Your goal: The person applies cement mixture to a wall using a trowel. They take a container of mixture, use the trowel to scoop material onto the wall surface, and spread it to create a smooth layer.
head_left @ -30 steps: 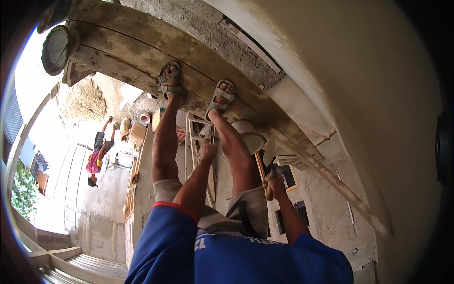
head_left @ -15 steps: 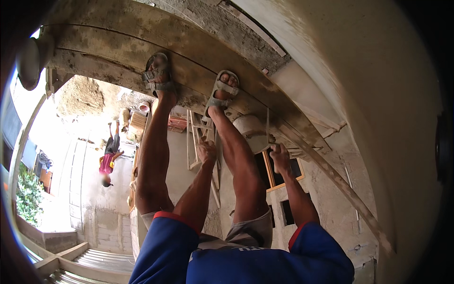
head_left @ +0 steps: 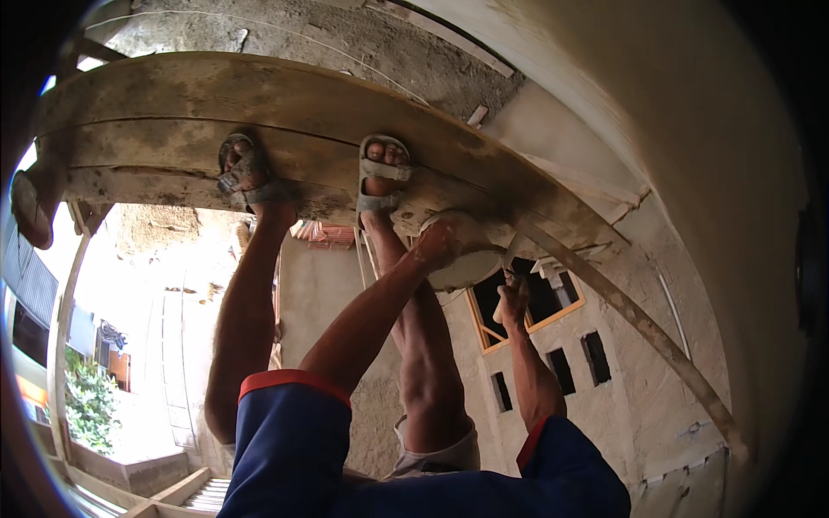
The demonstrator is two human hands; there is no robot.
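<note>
My left hand (head_left: 439, 242) reaches across my right leg to a pale, plaster-smeared bucket (head_left: 466, 268) hanging just below the plank edge; its fingers are too unclear to tell their grip. My right hand (head_left: 511, 300) is closed on the handle of a trowel (head_left: 518, 255), whose pale blade points up beside the bucket. Both my sandalled feet (head_left: 246, 173) rest on a scaffold of muddy wooden planks (head_left: 155, 108).
A pale curved wall (head_left: 699, 155) rises close on the right. A wooden brace (head_left: 630, 319) slopes down from the planks. Far below are rough walls with a framed window (head_left: 566, 289), stacked red bricks (head_left: 332, 235) and a bright yard at left. A rounded container (head_left: 34, 207) hangs at the planks' left end.
My left hand has moved up and right onto the bucket. My right hand remains beside it with the trowel. The view has shifted, and the co-worker seen below is no longer visible.
</note>
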